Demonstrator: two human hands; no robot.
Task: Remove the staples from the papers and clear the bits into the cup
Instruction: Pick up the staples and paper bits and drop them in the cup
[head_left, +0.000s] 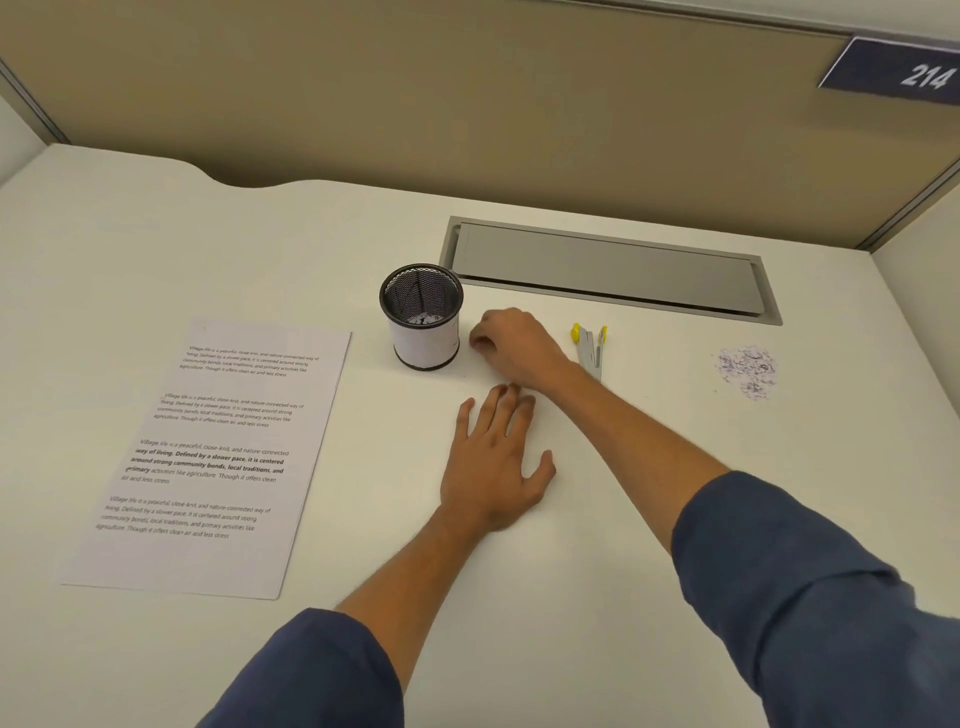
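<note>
At frame centre the right hand (511, 345) pinches something tiny beside the cup (423, 317) — what, cannot be told; the left hand (493, 467) lies flat on the worktop (597, 519). Papers (208, 457) lie left. Best lift over the rim before releasing — bits (746, 371) wait at right.

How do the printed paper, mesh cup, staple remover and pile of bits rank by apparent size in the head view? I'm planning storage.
Largest to smallest:
1. printed paper
2. mesh cup
3. pile of bits and staple remover: these look alike in extent, the pile wider, the remover longer and partly hidden by the right hand, so I won't rank them.
</note>
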